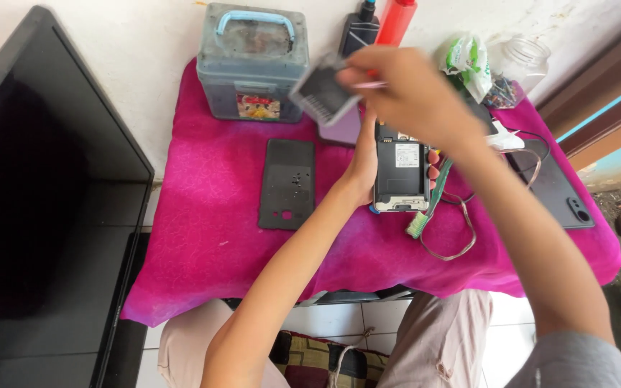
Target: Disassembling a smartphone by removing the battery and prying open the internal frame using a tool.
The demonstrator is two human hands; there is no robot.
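My left hand (362,164) rests against the left edge of an opened phone (401,176), which lies back-up on the pink cloth (210,237) with its insides showing. Above the cloth, my right hand (405,93) is raised and pinches a blurred grey rectangular part (321,93) together with a thin pinkish stick (369,85). A black phone back cover (287,184) lies flat to the left of my left hand. A purple phone (344,129) lies partly hidden under the grey part.
At the back stand a grey box with a blue handle (254,61), a black bottle (359,32), a red bottle (396,20), a green-white bag (466,61) and a clear jar (525,56). A green toothbrush (425,210), a looped cable (461,233) and a dark device (556,188) lie right. A black screen (37,187) stands left.
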